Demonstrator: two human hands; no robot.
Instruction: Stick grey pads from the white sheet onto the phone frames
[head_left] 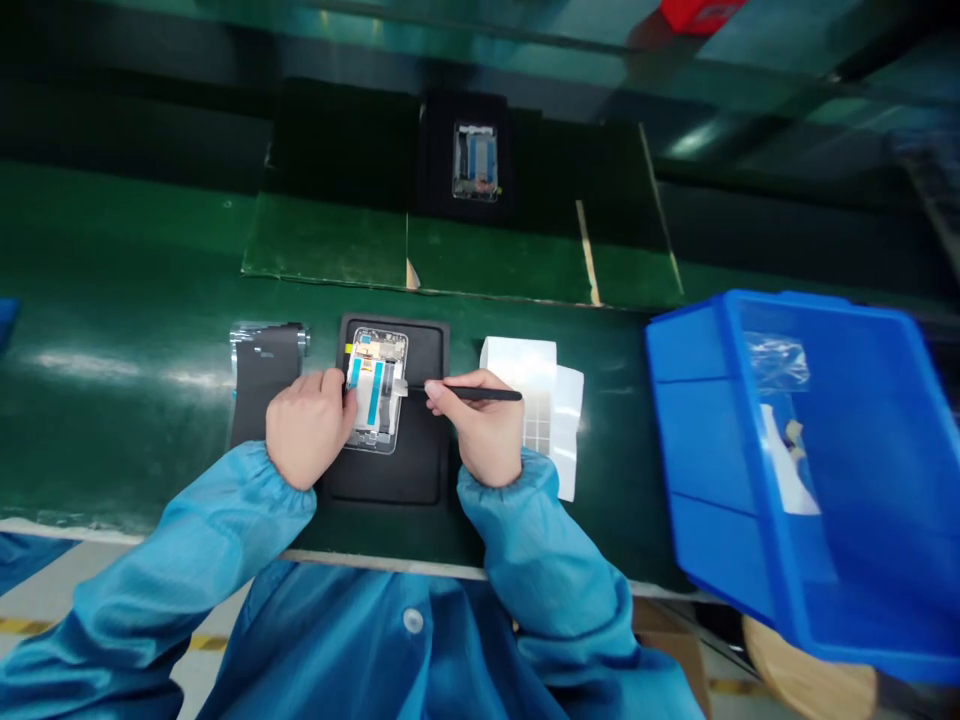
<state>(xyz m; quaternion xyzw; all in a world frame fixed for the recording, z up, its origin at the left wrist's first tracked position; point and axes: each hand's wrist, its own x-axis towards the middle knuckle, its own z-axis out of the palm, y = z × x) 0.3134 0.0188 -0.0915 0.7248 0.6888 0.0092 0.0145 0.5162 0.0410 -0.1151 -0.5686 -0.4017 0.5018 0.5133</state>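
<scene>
The right hand (484, 420) pinched a black tool (487, 393) at the phone assembly (375, 400), whose markings were too small to read; the left hand (309, 420) had an unclear grip.

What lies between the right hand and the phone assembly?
Head view: front end of the slim black tool and a pale piece at its tip, above the black tray.

Left of centre, the left hand (307, 425) hides part of the opened device (379, 395), whose small parts (381, 347) are too tiny to identify. A red object (701, 12), upper right, and a blue bin (705, 400), right, are cut off.
</scene>
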